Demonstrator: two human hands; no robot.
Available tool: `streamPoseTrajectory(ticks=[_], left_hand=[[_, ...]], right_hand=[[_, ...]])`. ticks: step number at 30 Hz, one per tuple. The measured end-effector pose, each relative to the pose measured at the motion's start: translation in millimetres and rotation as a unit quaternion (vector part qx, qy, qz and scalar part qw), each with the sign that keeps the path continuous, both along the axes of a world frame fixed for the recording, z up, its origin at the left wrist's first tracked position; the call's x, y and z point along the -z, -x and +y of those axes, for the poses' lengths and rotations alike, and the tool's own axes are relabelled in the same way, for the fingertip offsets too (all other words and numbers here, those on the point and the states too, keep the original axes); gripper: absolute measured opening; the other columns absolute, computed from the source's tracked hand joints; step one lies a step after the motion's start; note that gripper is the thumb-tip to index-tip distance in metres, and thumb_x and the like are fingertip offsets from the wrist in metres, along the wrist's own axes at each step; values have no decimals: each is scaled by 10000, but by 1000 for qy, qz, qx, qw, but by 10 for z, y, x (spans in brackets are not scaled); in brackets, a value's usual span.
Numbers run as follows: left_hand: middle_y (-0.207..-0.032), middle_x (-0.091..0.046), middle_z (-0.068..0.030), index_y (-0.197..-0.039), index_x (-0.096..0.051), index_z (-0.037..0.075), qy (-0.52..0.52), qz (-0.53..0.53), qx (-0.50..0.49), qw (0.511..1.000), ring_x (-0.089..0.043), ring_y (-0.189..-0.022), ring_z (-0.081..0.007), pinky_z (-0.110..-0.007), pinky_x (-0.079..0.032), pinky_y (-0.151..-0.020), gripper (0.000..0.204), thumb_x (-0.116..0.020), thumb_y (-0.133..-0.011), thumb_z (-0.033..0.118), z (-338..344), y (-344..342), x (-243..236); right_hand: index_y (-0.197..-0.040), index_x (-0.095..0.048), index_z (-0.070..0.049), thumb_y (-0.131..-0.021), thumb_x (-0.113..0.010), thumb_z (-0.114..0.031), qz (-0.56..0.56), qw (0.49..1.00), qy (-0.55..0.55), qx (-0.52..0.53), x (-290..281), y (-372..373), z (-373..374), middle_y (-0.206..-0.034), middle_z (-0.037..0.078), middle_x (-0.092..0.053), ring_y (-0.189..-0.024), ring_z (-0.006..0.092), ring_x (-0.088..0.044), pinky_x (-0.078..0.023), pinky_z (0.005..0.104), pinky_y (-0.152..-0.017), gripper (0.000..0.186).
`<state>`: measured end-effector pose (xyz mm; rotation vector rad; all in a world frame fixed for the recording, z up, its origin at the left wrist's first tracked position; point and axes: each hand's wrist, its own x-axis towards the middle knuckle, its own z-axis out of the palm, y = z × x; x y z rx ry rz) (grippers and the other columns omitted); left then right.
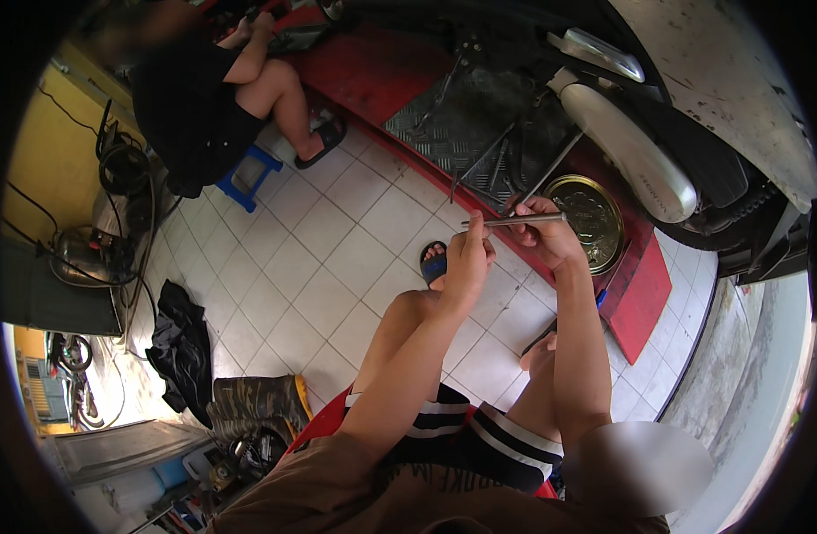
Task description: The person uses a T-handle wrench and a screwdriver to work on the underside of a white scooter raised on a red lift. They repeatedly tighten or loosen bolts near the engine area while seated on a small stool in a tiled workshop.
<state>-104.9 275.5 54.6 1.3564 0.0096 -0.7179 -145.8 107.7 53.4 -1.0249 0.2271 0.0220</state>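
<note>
Hands meet over the tiled floor: the left hand [466, 258] pinches the near end of a thin metal rod [515, 219], and the right hand [544, 238] grips its middle. Just right of them, a round metal pan [595, 222] sits on the red ramp [644, 303].

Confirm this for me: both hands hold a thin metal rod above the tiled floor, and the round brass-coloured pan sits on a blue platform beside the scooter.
One detail is wrong. The platform under the round brass-coloured pan is red, not blue, as the head view shows. The left hand and right hand do hold the thin metal rod above the tiled floor, beside the scooter.
</note>
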Motion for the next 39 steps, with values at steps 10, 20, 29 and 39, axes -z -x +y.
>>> streamPoseTrajectory(ticks=[10,20,29,39], left_hand=[[-606,-346,45,-1399,-439,12,190,-224,144,945,-315,-528,-58,-223,-244,-460,533,-413,-1013,379,-6,126,-296],[-554,-488,-18,-931,-624,-53,-41,-79,98,991,-416,-442,-101,-278,-310,-422,533,-455,-981,450,-42,62,158],[-665,-366,48,-1426,-433,46,199,-220,132,946,-323,-571,-59,-224,-272,-495,452,-432,-1029,264,15,63,-108],[-570,-436,-3,-910,-646,-11,-44,-154,65,985,-382,-498,-100,-284,-315,-475,517,-389,-1019,424,45,-96,113]], right_hand=[[-1024,-603,-24,-912,-663,-224,4,999,20,25,131,-34,-8,-707,-14,-558,-573,41,-445,-334,181,-509,237],[-988,-584,-1,-937,-624,-191,-31,999,-19,37,47,-28,-43,-654,8,-534,-534,59,-425,-315,184,-463,201],[-1002,-574,-1,-940,-623,-209,2,998,23,51,63,-21,-16,-649,-4,-534,-536,58,-449,-330,191,-466,222],[-1038,-546,5,-944,-614,-209,-41,996,-18,73,-43,0,-14,-630,1,-510,-514,68,-415,-335,198,-490,244]])
